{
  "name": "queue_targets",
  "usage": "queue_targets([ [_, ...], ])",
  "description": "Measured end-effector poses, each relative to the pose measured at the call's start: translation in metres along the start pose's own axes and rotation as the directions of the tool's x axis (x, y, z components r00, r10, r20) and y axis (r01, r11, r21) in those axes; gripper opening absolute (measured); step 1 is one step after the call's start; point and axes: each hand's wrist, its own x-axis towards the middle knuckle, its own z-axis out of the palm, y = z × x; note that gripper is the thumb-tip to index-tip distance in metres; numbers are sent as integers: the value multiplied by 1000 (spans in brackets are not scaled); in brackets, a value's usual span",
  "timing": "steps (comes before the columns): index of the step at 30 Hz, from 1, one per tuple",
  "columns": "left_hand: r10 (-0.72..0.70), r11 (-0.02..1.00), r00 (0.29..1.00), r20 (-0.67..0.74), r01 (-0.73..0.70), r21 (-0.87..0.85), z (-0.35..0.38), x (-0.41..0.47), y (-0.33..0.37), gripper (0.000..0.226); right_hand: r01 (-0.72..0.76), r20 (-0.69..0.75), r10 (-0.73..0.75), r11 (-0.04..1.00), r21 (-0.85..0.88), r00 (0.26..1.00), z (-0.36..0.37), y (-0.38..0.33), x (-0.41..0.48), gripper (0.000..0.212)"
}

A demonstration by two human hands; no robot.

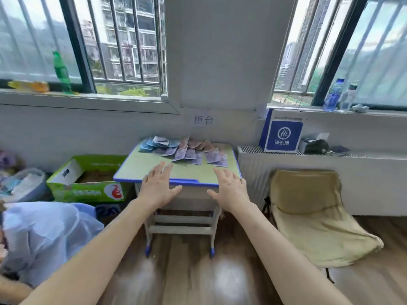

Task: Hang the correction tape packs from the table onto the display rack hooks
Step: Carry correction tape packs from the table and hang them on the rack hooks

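A: Stock check: where are the correction tape packs [185,150]?

B: Heaped loose along the far side of the bench [141,170], close to the wall and below the paper sign [203,119]. The bluish ones are on the left and the purple and pink ones on the right, all overlapping.

A: And the hands?

B: Both are bare and hold nothing. The left hand [159,186] and the right hand [231,188] are stretched forward palms down, fingers straight and spread, and they're well apart from each other. They sit over the near blue edge of the bench, short of the pile. I can't tell whether they touch the top.

A: Which step, then?

B: The very start, I'd say: the reach for a first pack. Nothing is picked up and nothing is hung.

A: Can you see the display rack?

B: It's not in view. There's a green cardboard box [88,179] on the floor to the left of the bench, a folding chair [308,208] to the right, and a blue carton [282,135] on the radiator [286,172]. No hooks show anywhere.

A: What does the next move call for?

B: It means going further forward and pinching one pack off the near side of the heap. The packs are flat and overlap, so a fingertip likely has to get under an edge without dragging the neighbours along. After that comes a turn toward the rack, with the pack's top end kept free for the hook. The packs are too blurred to show any hang holes.
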Motion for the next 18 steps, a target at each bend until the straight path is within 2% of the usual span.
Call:
queue_targets([
  [10, -12, 998, 1000, -14, 13, 58, -17, 203, -71, 76, -6, 1, 6, 999, 36, 1000, 10, -39, 211, 74],
  [18, -37, 997, 999, 37, 35, 65, 1, 317, -112, 73, 0, 71, -4, 998, 55, 998, 41, -51, 337, 72],
])
